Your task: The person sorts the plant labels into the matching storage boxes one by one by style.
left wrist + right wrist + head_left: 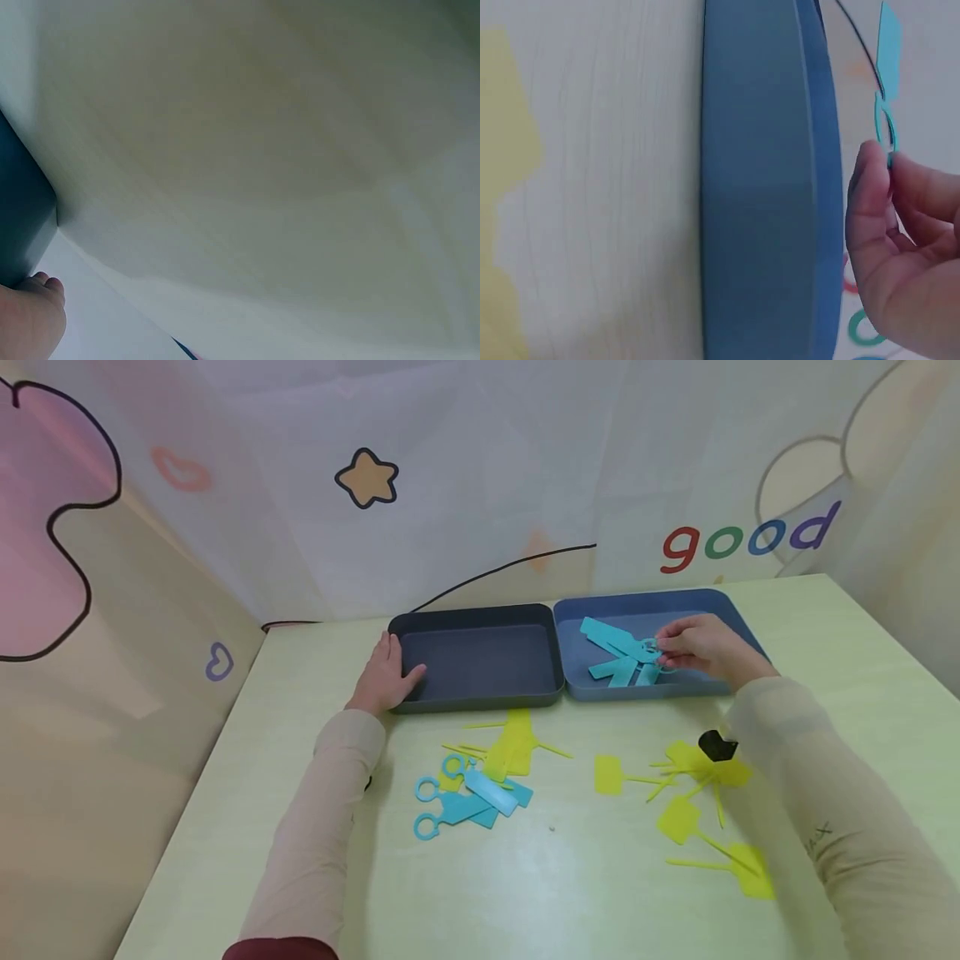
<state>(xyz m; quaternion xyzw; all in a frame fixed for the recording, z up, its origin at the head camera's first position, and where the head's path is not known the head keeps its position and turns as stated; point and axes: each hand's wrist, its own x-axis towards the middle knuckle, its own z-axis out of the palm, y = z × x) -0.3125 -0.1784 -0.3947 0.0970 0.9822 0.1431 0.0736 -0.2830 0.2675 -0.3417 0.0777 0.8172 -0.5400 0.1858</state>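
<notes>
Teal ring-ended tag (617, 643), thin stiff plastic, judged light and slightly slippery; best taken at its ring. Right hand (705, 647) pinched that ring over the blue tray (723, 603). Left hand (384, 677) lay relaxed, thumb hooked over the dark tray's (480, 614) rim.

The word "good" (750, 539) is showing in lower-case letters on the pale curtain (525, 460) hanging behind the table: a red g, a green o, a blue o and a purple d. In the head view no other readable text, number or brand is appearing anywhere.
</notes>
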